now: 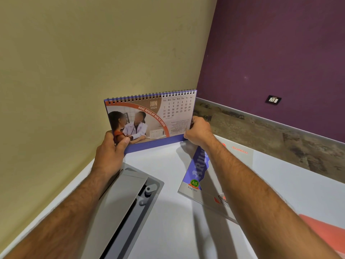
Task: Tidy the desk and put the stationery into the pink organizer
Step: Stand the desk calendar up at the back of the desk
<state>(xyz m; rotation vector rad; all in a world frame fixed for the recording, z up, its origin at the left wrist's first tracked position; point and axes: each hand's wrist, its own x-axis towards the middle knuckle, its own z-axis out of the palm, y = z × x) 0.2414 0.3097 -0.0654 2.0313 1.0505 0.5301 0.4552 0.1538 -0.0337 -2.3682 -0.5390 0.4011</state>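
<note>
Grey plastic cable tray with a lifted flap sat nearest, set into the white table under the left forearm. Beside it, under the right forearm, lay a blue-and-white printed notebook. Farther off, a spiral-bound desk calendar showing June stood upright on its purple base near the corner of the walls. The left hand had its grip clamped on the calendar's lower left corner, thumb across the page; the right hand pinched its lower right edge.

A beige wall meets a purple wall behind the white tabletop; a socket sits on the purple wall.
</note>
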